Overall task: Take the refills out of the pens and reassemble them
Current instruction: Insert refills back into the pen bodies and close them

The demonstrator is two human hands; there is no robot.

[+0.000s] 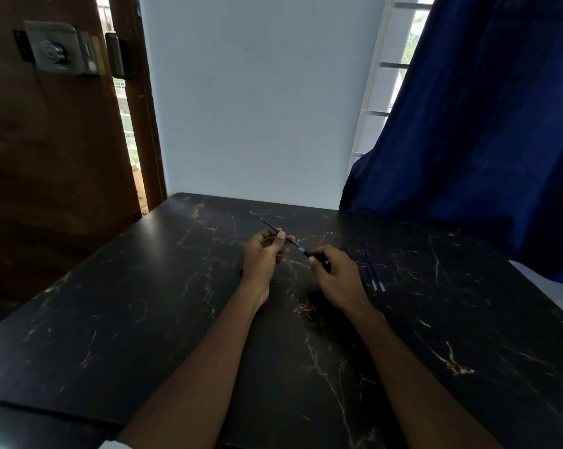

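Fingers (pixel 281 236) of left hand (pixel 264 254) pressed together around a thin blue refill (pixel 275 230), thumb tip on top of it. Refill slanting from far left, past the hand, down toward near right. Lower end of refill meeting a short black pen part (pixel 307 253) pinched in fingers (pixel 311 260) of right hand (pixel 335 273), thumb and forefinger closed on it. Cannot tell whether refill tip sits inside the black part or just touches it. Both hands raised slightly above tabletop (pixel 176 319), close together near its middle, forearms reaching in from the near edge.

Just right of right hand, two more blue refills (pixel 372 272) lying side by side on tabletop, nearly parallel, pale at their near ends. A dark slim piece (pixel 345 251) beside them, partly hidden behind right hand; too small to identify. A small dark speck at left wrist, on tabletop, too small to tell.

Tabletop black, marble-patterned with pale and rusty veins, a brownish blotch (pixel 306 307) between the wrists. Beyond the far edge, pale wall (pixel 257 108). To the left, brown wooden door (pixel 46 140) with metal lock (pixel 59 48), ajar, a strip of daylight at its edge. To the right, dark blue curtain (pixel 484 124) hanging down to the tabletop's far right corner, barred window (pixel 393 59) showing beside it.
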